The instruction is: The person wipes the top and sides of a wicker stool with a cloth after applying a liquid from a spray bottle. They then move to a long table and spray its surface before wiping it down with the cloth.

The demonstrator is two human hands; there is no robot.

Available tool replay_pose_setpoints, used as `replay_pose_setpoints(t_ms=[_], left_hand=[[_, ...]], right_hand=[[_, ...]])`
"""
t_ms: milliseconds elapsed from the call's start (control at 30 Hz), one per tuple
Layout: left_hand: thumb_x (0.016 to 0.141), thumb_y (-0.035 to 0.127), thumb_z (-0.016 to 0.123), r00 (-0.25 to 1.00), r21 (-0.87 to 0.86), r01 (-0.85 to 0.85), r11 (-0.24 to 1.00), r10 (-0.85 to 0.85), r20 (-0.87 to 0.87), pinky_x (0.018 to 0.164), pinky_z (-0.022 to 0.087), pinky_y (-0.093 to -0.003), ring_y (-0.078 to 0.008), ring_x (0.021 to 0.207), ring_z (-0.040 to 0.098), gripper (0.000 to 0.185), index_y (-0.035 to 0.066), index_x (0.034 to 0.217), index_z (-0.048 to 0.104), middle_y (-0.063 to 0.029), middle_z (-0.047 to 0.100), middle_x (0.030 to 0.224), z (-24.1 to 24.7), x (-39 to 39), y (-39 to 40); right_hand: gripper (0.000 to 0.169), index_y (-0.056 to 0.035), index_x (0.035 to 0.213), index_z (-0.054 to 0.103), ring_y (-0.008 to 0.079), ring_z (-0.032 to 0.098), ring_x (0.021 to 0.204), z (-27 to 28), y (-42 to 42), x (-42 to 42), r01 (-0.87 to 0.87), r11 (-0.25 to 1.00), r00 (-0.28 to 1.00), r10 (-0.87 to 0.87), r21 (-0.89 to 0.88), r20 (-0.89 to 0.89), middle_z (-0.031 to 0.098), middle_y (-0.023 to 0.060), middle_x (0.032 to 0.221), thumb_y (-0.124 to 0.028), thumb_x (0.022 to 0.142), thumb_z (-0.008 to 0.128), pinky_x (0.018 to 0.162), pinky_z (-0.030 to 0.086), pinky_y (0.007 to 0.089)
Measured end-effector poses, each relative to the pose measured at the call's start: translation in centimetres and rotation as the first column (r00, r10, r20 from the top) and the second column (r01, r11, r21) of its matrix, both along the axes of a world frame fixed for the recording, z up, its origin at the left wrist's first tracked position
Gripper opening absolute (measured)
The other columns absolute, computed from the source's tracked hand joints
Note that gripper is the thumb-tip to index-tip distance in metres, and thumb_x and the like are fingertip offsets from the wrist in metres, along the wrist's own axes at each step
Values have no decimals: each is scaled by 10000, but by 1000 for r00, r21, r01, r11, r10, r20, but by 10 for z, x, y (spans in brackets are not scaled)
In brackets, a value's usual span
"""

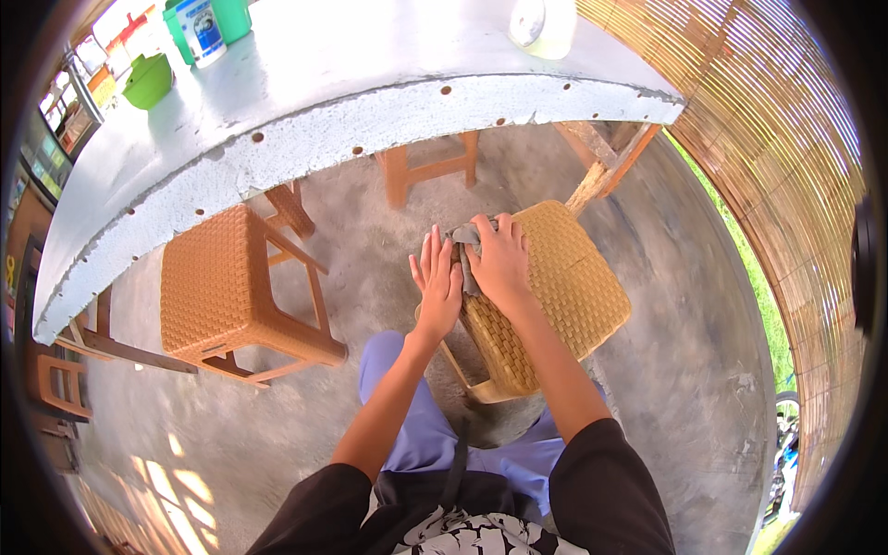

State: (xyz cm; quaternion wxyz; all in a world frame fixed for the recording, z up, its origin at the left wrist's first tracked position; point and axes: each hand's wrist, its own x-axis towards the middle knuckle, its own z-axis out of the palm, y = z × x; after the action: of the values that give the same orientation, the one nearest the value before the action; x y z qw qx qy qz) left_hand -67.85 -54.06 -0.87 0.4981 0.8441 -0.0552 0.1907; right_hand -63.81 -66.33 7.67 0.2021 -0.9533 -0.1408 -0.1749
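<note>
A tan plastic stool with a woven pattern (576, 277) is between my knees and the table. My right hand (501, 260) presses a crumpled grey cloth (470, 272) onto the edge of the stool, its fingers curled over the cloth. Beside it, my left hand (438, 281) lies against the stool's side with its fingers extended, close to the cloth's left edge. Whether the left palm holds anything is hidden.
A metal-topped table (347, 90) spans the front, bearing a green lidded bowl (147, 82), a cup (200, 31) and a clear container (544, 28). An orange-brown woven-pattern stool (208, 284) stands left. A bamboo blind (749, 139) hangs at right.
</note>
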Motion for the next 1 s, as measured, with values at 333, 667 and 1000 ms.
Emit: replay_pose_setpoints(t_ms=[333,667,1000], left_hand=[[1131,523,109,997,-158,73,985,-75,-4,1277,-126,-548,-310,1654,-35,704,139,1721,111,-88,3,1801,2,-6,1],[1129,365,154,995,-118,70,991,-78,-68,1272,-126,-545,-330,1650,-69,645,90,1711,111,-135,18,1793,-19,-1,-2],[1125,325,229,999,-81,-4,997,2,-34,1302,-67,-491,-286,1644,73,588,110,1670,276,-72,192,1768,0,-4,3]], right_hand=[[394,-155,1250,634,398,541,1228,19,-26,-87,-173,981,974,184,86,-134,553,152,1263,-134,879,766,1034,439,522],[387,-169,1258,642,388,546,1226,16,5,-15,-157,984,976,168,84,-138,556,132,1255,-167,891,765,1021,455,511],[371,-164,1246,652,357,584,1111,9,-31,-23,-140,990,990,140,19,-10,583,137,1151,-181,898,778,948,461,498]])
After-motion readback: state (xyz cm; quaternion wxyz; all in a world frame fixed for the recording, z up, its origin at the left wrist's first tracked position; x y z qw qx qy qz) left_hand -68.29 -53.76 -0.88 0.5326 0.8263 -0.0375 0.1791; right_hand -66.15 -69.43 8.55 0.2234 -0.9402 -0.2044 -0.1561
